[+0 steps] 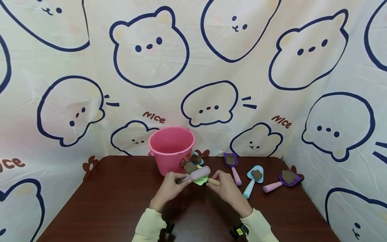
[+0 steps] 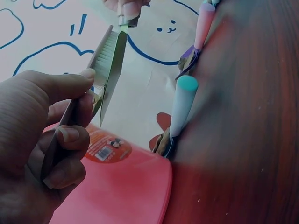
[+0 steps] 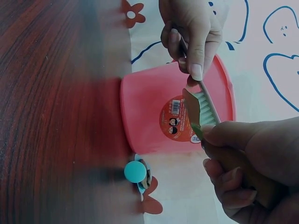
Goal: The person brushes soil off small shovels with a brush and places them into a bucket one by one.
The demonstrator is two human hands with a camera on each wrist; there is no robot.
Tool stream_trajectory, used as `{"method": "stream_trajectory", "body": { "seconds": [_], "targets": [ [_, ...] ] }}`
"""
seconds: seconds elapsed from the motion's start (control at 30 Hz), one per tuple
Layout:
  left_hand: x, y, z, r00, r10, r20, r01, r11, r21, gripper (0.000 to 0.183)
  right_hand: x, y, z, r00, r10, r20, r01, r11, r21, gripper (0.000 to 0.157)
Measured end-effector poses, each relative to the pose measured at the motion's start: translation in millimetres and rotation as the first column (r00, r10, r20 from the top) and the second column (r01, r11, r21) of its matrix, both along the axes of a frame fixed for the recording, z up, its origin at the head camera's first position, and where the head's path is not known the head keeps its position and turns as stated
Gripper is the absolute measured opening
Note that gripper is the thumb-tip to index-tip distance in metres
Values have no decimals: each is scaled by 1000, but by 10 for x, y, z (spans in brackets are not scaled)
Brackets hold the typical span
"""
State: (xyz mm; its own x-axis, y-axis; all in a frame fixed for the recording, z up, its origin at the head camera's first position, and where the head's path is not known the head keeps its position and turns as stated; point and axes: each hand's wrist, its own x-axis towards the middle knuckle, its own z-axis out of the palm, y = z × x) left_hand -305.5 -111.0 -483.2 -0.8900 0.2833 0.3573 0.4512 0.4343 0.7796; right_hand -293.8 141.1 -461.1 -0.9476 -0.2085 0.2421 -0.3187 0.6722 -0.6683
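Observation:
My left hand (image 1: 170, 188) grips the dark handle of a brush (image 1: 200, 172), whose pale bristles (image 2: 106, 53) face the blade of a small shovel. My right hand (image 1: 226, 186) holds that green shovel (image 1: 202, 182) by its wooden handle (image 3: 250, 172). In the left wrist view the bristles lie right along the green blade (image 2: 115, 70), which is seen nearly edge-on. A brown lump (image 1: 190, 167) shows at the far side of the brush in the head view. Both tools are held above the table, in front of a pink bucket (image 1: 171, 164).
Beside the bucket stands a blue shovel (image 1: 197, 158) with a brown lump. To the right lie a purple shovel (image 1: 231, 160), a light blue shovel (image 1: 257, 174) and another purple shovel (image 1: 292, 178), each bearing a brown lump. A patterned cloth (image 1: 211, 70) hangs behind the dark wooden table (image 1: 99, 201).

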Motion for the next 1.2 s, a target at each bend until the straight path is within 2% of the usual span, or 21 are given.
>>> {"method": "stream_trajectory", "body": {
  "seconds": [0.27,0.57,0.97,1.2],
  "targets": [
    [-18,-129,11,997,78,2,-78,997,25,16,-11,8,13,1000,3,5,-3,1000,16,25],
    [-23,-212,24,995,95,16,-95,995,18,15,-2,9,33,1000,-1,14,0,1000,8,25],
    [-30,-287,14,995,97,-16,-97,995,14,11,5,50,41,1000,28,-4,-28,998,52,29],
    [-28,-323,33,992,126,-19,-125,992,33,11,12,72,66,999,39,6,-40,998,53,27]
  ]
}}
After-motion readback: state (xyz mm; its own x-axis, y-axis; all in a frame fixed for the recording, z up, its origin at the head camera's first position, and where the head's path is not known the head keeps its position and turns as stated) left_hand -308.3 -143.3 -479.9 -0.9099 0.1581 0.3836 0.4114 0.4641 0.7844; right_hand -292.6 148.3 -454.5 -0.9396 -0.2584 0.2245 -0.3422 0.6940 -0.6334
